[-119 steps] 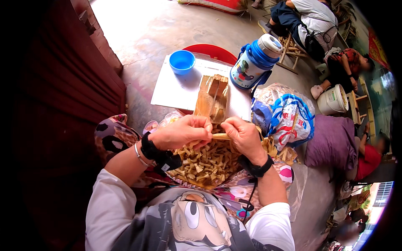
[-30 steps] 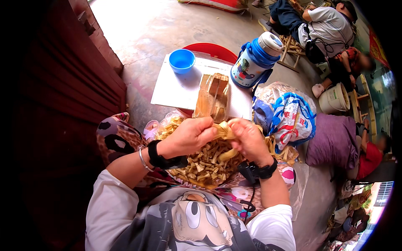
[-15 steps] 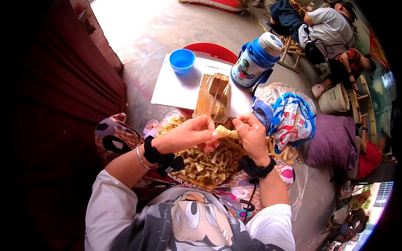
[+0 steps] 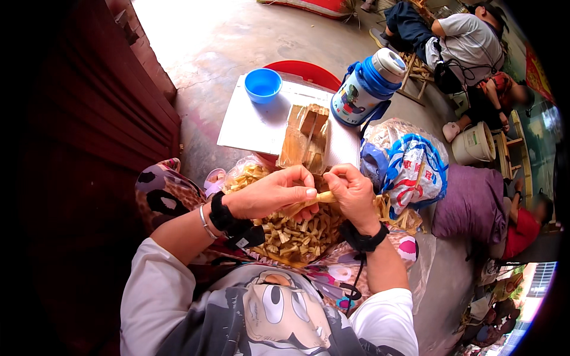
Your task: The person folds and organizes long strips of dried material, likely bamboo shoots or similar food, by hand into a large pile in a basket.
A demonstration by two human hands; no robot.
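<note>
Between my two hands stretches a pale yellow, pliable strip (image 4: 326, 197), its material hard to make out. My left hand (image 4: 274, 193) pinches one end between thumb and fingers. Close beside it, my right hand (image 4: 355, 196) grips the other end, thumb on top. Below them, in my lap, lies a heap of small folded yellow pieces (image 4: 292, 237), partly hidden by my hands and wrists. A tied bundle of flat brown strips (image 4: 304, 137) rests just beyond my fingers.
A white board (image 4: 237, 127) over a red round stool (image 4: 303, 70) carries a blue bowl (image 4: 263, 85) and a blue-white bottle (image 4: 368, 86). Right are a printed plastic bag (image 4: 409, 160), a purple sack (image 4: 469, 204) and a white bucket (image 4: 474, 144). Other people sit farther right.
My right hand has shifted slightly left, nearer my left hand. The knot-like bulge seen on the strip earlier no longer shows; the strip looks flatter and partly covered by my fingers.
</note>
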